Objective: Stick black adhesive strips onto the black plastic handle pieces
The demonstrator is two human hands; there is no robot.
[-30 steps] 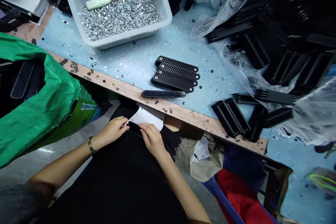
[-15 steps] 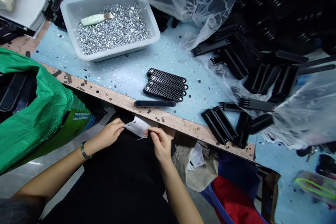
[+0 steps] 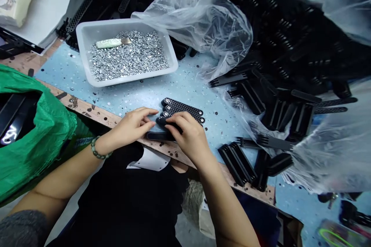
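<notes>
Left hand [image 3: 133,125], centre: grip parted, thumb and forefinger apart, just beside the strip ends; lower fingers hidden.

Right hand [image 3: 191,137], centre: fingertips gathered at a dark strip end; cannot tell whether the grip holds it or merely touches.

Mesh-faced black strips [image 3: 185,107], a row on the tabletop [image 3: 139,94], centre: nearer ones partly covered by the right hand, count uncertain.

Smooth black strip [image 3: 158,136], at the tabletop's front edge, below the row: right end hidden behind the right hand.

White sheet [image 3: 155,159], lower centre: upper part lost under the edge.

White tub [image 3: 124,82] of small metal pieces [image 3: 130,61], upper left.

Green sack [image 3: 55,119], left: cut off by the frame.
</notes>
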